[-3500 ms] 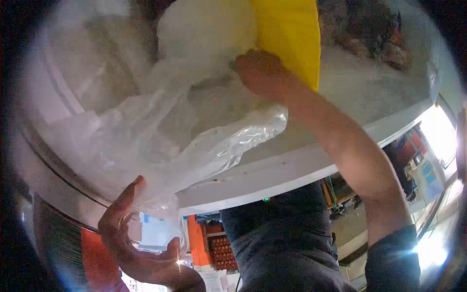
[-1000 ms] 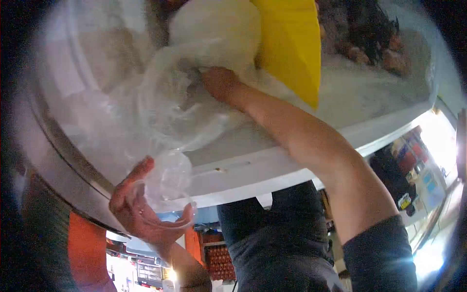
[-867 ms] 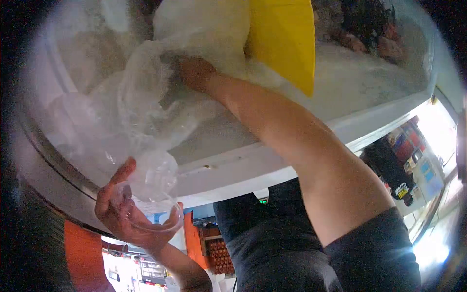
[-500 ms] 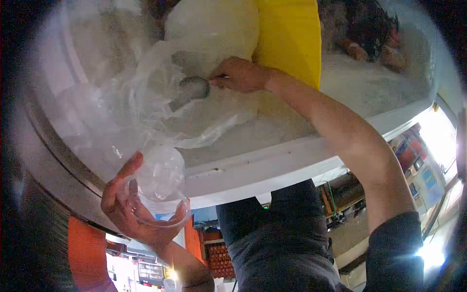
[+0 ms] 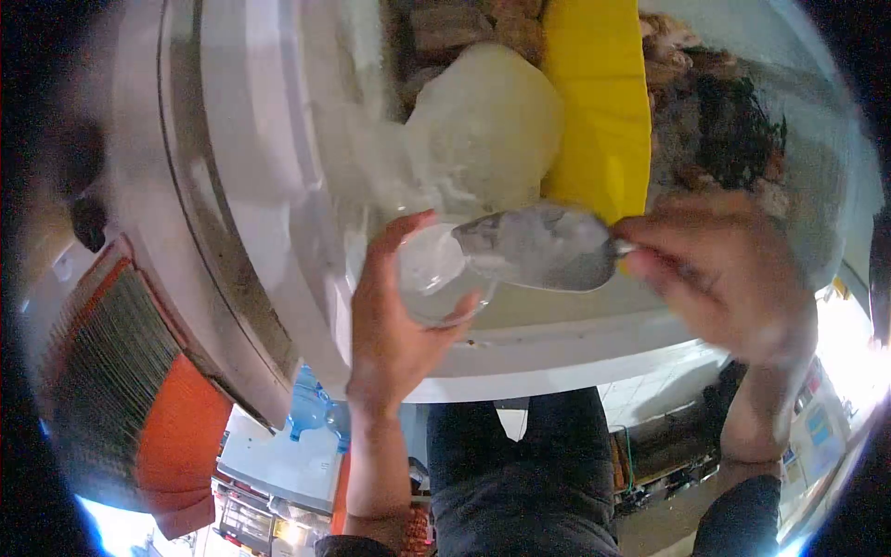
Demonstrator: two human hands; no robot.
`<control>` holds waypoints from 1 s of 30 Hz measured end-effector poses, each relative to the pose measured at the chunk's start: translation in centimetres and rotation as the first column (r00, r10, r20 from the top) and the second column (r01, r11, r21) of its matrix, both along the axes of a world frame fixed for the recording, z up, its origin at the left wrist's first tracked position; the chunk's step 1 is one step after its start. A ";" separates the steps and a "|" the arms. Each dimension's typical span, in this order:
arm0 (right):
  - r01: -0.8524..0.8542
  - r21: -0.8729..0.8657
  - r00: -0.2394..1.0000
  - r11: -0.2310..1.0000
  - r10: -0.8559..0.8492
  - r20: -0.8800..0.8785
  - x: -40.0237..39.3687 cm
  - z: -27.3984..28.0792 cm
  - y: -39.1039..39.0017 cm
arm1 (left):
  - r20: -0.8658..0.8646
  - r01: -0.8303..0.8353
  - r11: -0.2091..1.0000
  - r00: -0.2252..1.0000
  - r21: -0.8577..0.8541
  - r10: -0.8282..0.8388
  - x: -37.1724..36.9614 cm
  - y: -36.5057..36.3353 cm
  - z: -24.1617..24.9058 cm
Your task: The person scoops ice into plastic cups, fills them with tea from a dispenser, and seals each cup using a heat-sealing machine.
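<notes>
A clear plastic cup [image 5: 434, 278] sits in the left hand [image 5: 394, 325], fingers wrapped around it, above the white rim of a chest freezer [image 5: 557, 348]. The right hand [image 5: 719, 278], fingers clenched on the handle, holds a metal scoop [image 5: 538, 249] of ice at the cup's mouth. Behind lie a bag of ice [image 5: 487, 130], a yellow panel [image 5: 599, 102] and dark frozen goods [image 5: 733, 139].

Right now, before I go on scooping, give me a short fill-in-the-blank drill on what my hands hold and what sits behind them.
1. The left hand holds a clear ____.
2. The right hand holds a metal ____ loaded with ice.
3. The scoop's tip points into the ____ of the cup.
4. Behind the scoop stands a panel coloured ____.

Missing words: cup; scoop; mouth; yellow
</notes>
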State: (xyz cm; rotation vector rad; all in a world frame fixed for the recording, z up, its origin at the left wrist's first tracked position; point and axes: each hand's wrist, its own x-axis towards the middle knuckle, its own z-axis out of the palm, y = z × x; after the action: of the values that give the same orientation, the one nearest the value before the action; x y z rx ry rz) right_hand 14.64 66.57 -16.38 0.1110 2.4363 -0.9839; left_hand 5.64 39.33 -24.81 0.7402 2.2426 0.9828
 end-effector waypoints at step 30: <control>0.523 0.227 0.852 0.821 -0.496 -0.170 11.8 -1.6 -1.9 | 0.408 -0.113 0.980 0.912 0.161 0.038 3.4 -6.3 15.6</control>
State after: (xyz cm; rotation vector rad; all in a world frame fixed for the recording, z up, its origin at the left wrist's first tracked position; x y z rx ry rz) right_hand 26.45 64.72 -18.01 0.8716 2.6854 -0.8760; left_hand 9.03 33.07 -9.20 0.4723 1.8488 1.2640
